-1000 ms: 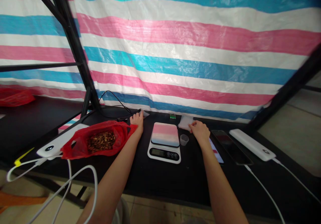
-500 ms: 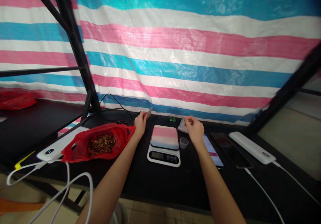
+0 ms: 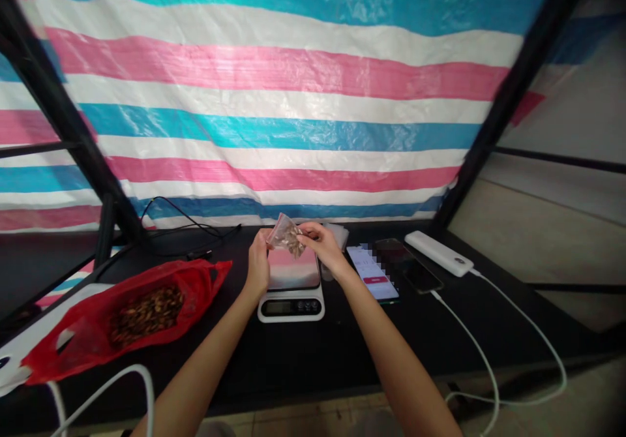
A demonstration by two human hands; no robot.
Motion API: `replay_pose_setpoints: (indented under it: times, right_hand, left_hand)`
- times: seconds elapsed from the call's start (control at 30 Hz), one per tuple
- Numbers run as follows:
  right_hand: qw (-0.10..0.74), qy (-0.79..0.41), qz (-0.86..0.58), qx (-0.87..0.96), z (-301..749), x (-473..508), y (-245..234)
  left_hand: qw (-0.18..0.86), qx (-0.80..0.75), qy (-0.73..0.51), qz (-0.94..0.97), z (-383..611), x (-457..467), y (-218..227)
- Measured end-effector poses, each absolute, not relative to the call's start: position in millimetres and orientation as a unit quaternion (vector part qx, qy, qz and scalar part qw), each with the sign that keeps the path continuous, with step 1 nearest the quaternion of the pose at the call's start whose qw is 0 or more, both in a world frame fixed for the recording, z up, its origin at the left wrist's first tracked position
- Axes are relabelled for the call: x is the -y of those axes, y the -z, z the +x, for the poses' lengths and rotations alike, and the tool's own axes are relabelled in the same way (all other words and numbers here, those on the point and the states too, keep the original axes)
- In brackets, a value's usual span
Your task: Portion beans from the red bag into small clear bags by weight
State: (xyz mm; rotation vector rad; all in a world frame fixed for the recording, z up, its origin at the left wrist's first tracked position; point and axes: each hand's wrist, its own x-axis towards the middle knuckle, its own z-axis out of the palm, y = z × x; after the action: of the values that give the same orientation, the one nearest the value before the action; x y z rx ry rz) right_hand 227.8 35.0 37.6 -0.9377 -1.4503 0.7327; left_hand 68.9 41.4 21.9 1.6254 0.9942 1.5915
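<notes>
Both hands hold a small clear plastic bag (image 3: 287, 235) with a few brown seeds in it, raised just above a white kitchen scale (image 3: 292, 288). My left hand (image 3: 257, 262) pinches the bag's left edge. My right hand (image 3: 320, 244) pinches its right edge. The scale's glossy platform mirrors the striped tarp and carries nothing. To the left on the black table (image 3: 303, 352) lies an open red plastic bag (image 3: 122, 310) full of brown seeds.
Right of the scale lie a lit phone (image 3: 374, 272), a dark phone (image 3: 408, 269) and a white power bank (image 3: 437, 253) with a white cable. Black cables run along the back. A striped tarp (image 3: 274, 98) hangs behind, between black frame posts. Another white device sits at far left.
My left hand picked up the small bag from the back of the table and brought it over the scale. My right hand left the white packet and joined it. The view swung right.
</notes>
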Motion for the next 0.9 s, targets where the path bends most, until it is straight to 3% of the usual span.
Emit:
replay_pose_setpoints:
  times: [0.17, 0.43, 0.63, 0.83, 0.9]
  right_hand:
    - [0.556, -0.333, -0.391, 0.654, 236.7, -32.5, -43.4]
    - [0.539, -0.341, -0.407, 0.653, 235.1, -33.2, -38.3]
    - [0.547, -0.319, -0.431, 0.643, 237.9, -37.2, -33.4]
    - [0.577, -0.106, -0.498, 0.638, 221.2, -24.3, -39.2]
    - [0.544, -0.107, -0.483, 0.678, 212.2, -18.3, -41.3]
  left_hand:
    - [0.459, -0.312, -0.471, 0.686, 53.9, -50.5, -30.3]
    - [0.518, -0.328, -0.422, 0.668, 48.3, -57.9, -25.1]
    - [0.582, -0.292, -0.310, 0.693, 43.3, -53.8, -31.1]
    - [0.503, -0.298, -0.466, 0.664, 51.0, -51.7, -30.8]
    - [0.459, -0.309, -0.503, 0.664, 55.5, -49.7, -28.4]
